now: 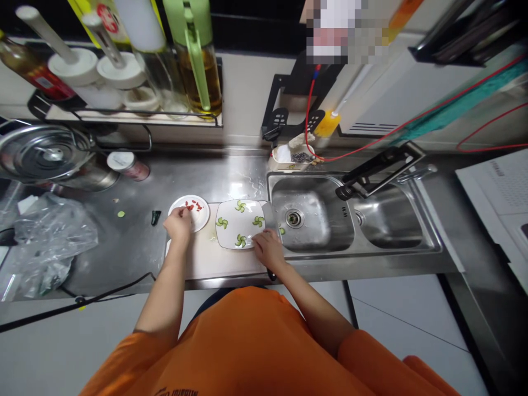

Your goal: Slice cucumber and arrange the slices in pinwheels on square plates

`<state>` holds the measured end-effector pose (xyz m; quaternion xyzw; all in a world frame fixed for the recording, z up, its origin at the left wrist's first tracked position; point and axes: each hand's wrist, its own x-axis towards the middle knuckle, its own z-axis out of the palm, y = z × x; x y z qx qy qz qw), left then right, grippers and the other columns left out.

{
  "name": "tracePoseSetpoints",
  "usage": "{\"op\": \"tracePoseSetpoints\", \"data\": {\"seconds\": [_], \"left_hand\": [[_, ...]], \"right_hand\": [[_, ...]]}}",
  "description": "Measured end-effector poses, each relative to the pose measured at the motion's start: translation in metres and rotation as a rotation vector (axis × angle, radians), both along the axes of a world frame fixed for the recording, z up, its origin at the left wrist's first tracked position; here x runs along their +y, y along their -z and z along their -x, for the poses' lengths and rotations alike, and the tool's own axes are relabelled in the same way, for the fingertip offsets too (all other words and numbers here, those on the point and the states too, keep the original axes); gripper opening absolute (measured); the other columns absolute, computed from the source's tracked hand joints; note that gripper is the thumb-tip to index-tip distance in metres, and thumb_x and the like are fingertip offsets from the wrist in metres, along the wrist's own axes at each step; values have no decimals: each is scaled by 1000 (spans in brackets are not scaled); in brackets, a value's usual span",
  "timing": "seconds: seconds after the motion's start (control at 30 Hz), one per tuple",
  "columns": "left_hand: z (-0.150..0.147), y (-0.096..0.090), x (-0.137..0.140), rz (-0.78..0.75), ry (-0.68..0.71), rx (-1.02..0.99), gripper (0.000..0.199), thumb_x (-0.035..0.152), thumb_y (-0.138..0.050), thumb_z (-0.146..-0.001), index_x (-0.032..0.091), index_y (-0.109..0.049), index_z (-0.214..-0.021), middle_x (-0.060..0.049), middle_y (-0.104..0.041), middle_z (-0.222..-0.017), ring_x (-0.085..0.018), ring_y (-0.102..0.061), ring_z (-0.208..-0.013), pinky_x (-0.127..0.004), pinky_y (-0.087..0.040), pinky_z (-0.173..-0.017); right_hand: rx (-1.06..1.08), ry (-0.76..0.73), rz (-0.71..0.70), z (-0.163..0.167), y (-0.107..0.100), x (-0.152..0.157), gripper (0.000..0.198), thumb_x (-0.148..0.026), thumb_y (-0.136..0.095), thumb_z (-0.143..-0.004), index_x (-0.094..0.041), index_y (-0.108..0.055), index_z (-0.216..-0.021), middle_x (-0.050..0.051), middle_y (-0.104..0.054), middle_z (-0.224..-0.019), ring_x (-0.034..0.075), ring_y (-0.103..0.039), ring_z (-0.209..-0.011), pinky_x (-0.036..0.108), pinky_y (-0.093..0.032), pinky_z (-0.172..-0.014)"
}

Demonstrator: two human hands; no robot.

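Shirt [247, 341], square plate [237, 224] under right fingertips [259, 238]

The head-worn camera looks forward and down at the table [132, 242] — above the shirt [256, 341], plate [240, 224] near mid-view.

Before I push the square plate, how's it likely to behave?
The square plate looks glossy and rigid, so it may slip but shouldn't flex. Sitting low and flat, it's unlikely to tip. Its green pinwheels look like loose slices, so jolts could scatter them.
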<state>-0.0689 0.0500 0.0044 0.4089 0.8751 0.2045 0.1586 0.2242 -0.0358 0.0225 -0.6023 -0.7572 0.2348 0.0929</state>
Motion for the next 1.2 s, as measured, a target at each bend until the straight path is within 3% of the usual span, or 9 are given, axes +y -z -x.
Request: {"op": "tracePoseSetpoints", "data": {"seconds": [0.23,0.63,0.8,0.97,1.2], "left_hand": [[-10,-4,-23,-69,72,-90,29,30,-51,-80,19,-71,-99,-5,-72,-86,-17,-64,-78,-28,-46,-81],[-15,-5,-42,-94,88,-146,32,30,-48,-82,18,-71,-101,-7,-72,-97,-21,-65,-91,-30,-47,-84],[-12,-2,-47,-73,86,-121,33,32,-52,-78,17,-69,-103,-7,-73,-87,-21,-65,-82,-31,-47,-81],[-8,-2,-50,-36,89,-143,28,34,-53,-77,17,-71,-89,-7,-72,-82,-20,-65,-76,-30,-46,-76],[-2,4,-50,-78,67,-130,30,35,-51,-77,15,-72,-87,-9,-71,-86,-22,-63,-80,-32,-46,-79]], "right_hand": [[12,-11,22,11,-7,16,26,-23,-42,-92,-19,-66,-100,7,-65,-105,25,-40,-114,38,-31,-91],[57,-94,64,51,-11,35,26,-23,-44,-91,-22,-66,-105,6,-65,-106,27,-38,-115,38,-34,-87],[70,-134,82,74,-16,46,25,-25,-45,-92,-23,-64,-109,6,-64,-110,27,-36,-115,38,-35,-85],[105,-152,88,82,-17,47,26,-25,-45,-91,-22,-64,-110,7,-64,-111,27,-36,-114,39,-35,-84],[98,-146,111,80,-18,44,26,-25,-45,-91,-23,-64,-109,6,-64,-112,27,-36,-114,39,-35,-83]]}}
